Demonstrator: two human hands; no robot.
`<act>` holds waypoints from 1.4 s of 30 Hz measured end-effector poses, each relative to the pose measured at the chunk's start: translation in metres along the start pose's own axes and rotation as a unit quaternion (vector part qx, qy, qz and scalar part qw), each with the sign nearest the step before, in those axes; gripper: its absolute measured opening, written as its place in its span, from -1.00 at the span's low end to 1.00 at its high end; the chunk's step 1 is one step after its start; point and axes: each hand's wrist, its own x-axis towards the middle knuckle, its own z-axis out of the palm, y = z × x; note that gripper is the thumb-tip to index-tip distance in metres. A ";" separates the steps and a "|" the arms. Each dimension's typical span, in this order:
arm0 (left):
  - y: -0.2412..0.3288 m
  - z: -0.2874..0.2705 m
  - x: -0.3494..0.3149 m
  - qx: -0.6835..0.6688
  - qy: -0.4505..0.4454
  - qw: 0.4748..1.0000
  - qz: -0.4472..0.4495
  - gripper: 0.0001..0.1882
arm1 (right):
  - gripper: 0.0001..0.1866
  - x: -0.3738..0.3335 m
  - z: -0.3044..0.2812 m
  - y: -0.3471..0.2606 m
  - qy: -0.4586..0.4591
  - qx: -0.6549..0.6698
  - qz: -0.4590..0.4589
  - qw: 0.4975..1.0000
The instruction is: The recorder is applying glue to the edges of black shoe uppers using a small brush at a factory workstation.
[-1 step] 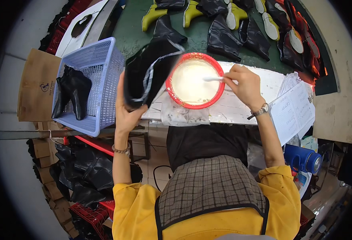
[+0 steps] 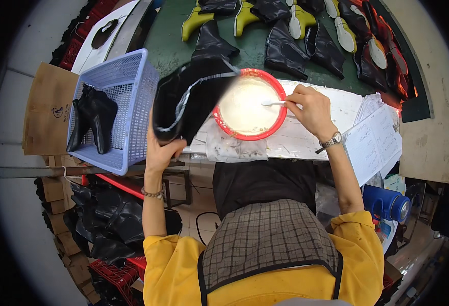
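Observation:
My left hand [image 2: 161,153] grips a black leather boot upper [image 2: 165,97] by its lower edge, the thumb in front and the fingers hidden behind. A pale strip runs along its opening, and its right side is blurred over the rim of a red bowl [image 2: 281,115]. Creamy white paste [image 2: 242,104], probably glue, fills the bowl. With thumb and fingers pinched, my right hand [image 2: 310,107] holds a small white brush [image 2: 273,103], its head over the paste near the bowl's right side. I cannot tell whether it touches the paste.
On the left stands a blue plastic basket [image 2: 137,112] holding black boots [image 2: 99,115]. Black uppers [image 2: 285,51] and yellow-green lasts [image 2: 196,23] lie across the green table [image 2: 168,43]. Written sheets [image 2: 372,137] and a blue flask [image 2: 385,203] are at right; black leather pieces [image 2: 107,214] lie lower left.
The boot upper in my left hand has tilted and shifted slightly left and down. The brush has moved slightly right within the bowl.

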 end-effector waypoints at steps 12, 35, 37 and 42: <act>-0.016 -0.019 -0.031 -0.424 -0.171 0.880 -0.129 -0.20 | -0.82 0.039 -0.029 -0.031 0.111 0.303 -0.082 0.943; -0.023 -0.026 -0.040 -0.485 -0.220 0.843 -0.080 -0.17 | -0.81 0.032 -0.036 -0.031 0.097 0.322 -0.075 0.939; -0.023 -0.027 -0.038 -0.492 -0.228 0.837 -0.069 -0.17 | -0.82 0.032 -0.033 -0.028 0.096 0.320 -0.082 0.939; -0.018 -0.030 -0.038 -0.482 -0.230 0.843 -0.069 -0.18 | -0.84 0.003 -0.031 -0.017 0.070 0.314 -0.033 0.946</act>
